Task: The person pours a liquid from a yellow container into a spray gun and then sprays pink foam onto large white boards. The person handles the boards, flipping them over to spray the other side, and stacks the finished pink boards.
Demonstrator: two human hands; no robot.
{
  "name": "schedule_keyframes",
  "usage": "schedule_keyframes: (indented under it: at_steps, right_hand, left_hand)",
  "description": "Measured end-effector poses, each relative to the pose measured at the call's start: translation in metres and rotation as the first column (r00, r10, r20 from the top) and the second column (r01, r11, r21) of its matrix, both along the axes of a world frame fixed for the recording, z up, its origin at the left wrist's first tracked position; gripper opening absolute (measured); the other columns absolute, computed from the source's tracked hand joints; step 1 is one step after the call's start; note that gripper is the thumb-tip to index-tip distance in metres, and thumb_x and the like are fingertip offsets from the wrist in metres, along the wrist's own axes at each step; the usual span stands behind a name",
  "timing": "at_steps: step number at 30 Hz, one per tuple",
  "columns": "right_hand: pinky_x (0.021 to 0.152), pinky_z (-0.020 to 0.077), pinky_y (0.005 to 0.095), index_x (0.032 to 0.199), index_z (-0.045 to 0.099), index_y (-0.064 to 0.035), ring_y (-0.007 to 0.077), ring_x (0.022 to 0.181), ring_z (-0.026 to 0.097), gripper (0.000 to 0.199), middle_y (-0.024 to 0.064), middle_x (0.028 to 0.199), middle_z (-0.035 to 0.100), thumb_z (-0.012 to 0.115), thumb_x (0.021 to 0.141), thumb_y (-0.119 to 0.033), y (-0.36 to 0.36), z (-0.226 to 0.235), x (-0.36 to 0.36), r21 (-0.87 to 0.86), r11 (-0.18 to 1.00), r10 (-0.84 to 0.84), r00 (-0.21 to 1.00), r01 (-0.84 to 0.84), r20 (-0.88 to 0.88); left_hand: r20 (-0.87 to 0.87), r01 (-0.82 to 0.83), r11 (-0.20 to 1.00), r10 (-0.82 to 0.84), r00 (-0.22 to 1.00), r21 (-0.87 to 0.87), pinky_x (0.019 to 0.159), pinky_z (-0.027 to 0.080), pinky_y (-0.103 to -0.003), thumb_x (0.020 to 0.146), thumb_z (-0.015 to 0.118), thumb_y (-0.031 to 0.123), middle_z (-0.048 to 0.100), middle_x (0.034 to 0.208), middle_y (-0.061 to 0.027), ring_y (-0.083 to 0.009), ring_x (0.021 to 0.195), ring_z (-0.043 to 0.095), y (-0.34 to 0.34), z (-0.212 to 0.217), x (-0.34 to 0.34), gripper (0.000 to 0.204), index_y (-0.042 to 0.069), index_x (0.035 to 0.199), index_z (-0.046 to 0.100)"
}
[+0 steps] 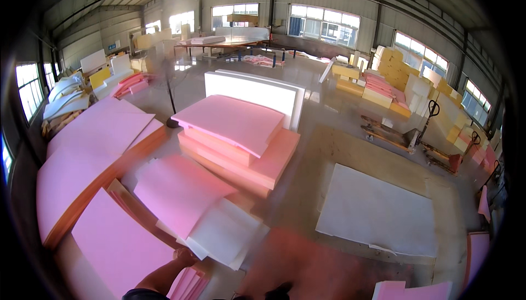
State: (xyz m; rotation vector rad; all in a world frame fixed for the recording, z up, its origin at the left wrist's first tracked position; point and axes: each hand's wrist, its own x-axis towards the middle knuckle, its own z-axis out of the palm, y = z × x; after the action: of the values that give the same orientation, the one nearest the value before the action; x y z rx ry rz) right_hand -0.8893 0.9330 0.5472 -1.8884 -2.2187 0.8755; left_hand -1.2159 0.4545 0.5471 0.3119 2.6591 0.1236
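Note:
My left hand [184, 257] reaches in from the lower edge, its fingers closed at the right corner of a large pink foam sheet [118, 240]. The fingertips are too small to make out clearly. Just below the hand and forearm is a small stack of pink foam strips [189, 284]. Beyond the hand, white sheets [224, 234] lie partly under another pink sheet [178, 188], which curves over them. My right hand is out of view.
Thick pink foam blocks [235, 157] are piled ahead, with white boards [257, 89] upright behind. A long pink stack [82, 163] runs along the left. A white sheet [378, 209] lies on the floor at right. Pallet jacks [408, 138] stand farther right, near yellow foam blocks [392, 67].

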Motion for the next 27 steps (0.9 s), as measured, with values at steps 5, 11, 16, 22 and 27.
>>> schedule_keyframes:
  at_steps: [5, 11, 16, 22, 27]
  right_hand:
    - [0.083, 0.0527, 0.044, 0.105, 0.071, -0.0036, 0.0341, 0.091, 0.066, 0.033, 0.02, 0.097, 0.069, 0.067, 0.083, -0.028, 0.102, -0.031, -0.036, -0.019, 1.0, -0.017, 0.998, 0.015, -0.068]
    - [0.083, 0.0527, 0.044, 0.105, 0.071, -0.0039, 0.0341, 0.09, 0.067, 0.033, 0.0193, 0.096, 0.069, 0.067, 0.083, -0.028, 0.213, -0.037, -0.039, -0.064, 0.996, -0.068, 0.994, 0.063, -0.087]
    - [0.082, 0.0527, 0.0439, 0.105, 0.071, -0.0042, 0.0341, 0.089, 0.067, 0.033, 0.0187, 0.095, 0.07, 0.068, 0.083, -0.028, 0.303, -0.042, -0.035, -0.035, 0.986, -0.165, 0.984, 0.163, -0.062]
    - [0.082, 0.0527, 0.0439, 0.104, 0.071, -0.0044, 0.034, 0.088, 0.067, 0.032, 0.0179, 0.094, 0.07, 0.068, 0.083, -0.028, 0.356, -0.074, -0.001, -0.068, 0.91, -0.41, 0.912, 0.408, -0.009]
    - [0.082, 0.0527, 0.0439, 0.104, 0.071, -0.0047, 0.034, 0.087, 0.067, 0.032, 0.0173, 0.093, 0.07, 0.068, 0.083, -0.029, 0.353, -0.121, 0.07, -0.112, 0.638, -0.759, 0.646, 0.762, 0.074]
  left_hand:
    - [0.116, 0.168, 0.977, -0.154, 0.981, -0.133, 0.1, 0.047, -0.046, 0.076, 0.068, 0.06, 0.068, 0.121, -0.0088, -0.0294, 0.116, 0.062, 0.112, -0.029, -0.047, 0.055, 0.018, 0.112, 0.072]
    - [0.143, 0.439, 0.899, -0.434, 0.89, -0.004, 0.097, 0.048, -0.047, 0.083, 0.065, 0.058, 0.068, 0.121, -0.0114, -0.0325, 0.115, 0.062, 0.335, 0.019, -0.072, 0.058, 0.013, 0.118, 0.067]
    - [-0.05, 0.519, 0.762, -0.545, 0.837, 0.388, 0.09, 0.052, -0.041, 0.085, 0.068, 0.048, 0.072, 0.107, -0.0091, -0.0288, 0.103, 0.067, 0.513, 0.101, -0.078, 0.044, 0.012, 0.111, 0.067]
    - [0.157, 0.571, 0.789, -0.608, 0.778, 0.227, 0.091, 0.052, -0.044, 0.084, 0.068, 0.049, 0.071, 0.108, -0.0135, -0.0326, 0.104, 0.067, 0.59, 0.048, -0.144, 0.048, 0.012, 0.114, 0.066]
    - [0.113, 0.815, 0.579, -0.812, 0.573, 0.025, 0.089, 0.052, -0.047, 0.077, 0.071, 0.06, 0.071, 0.109, -0.0132, -0.0362, 0.105, 0.066, 0.72, 0.012, -0.216, 0.059, 0.017, 0.116, 0.066]
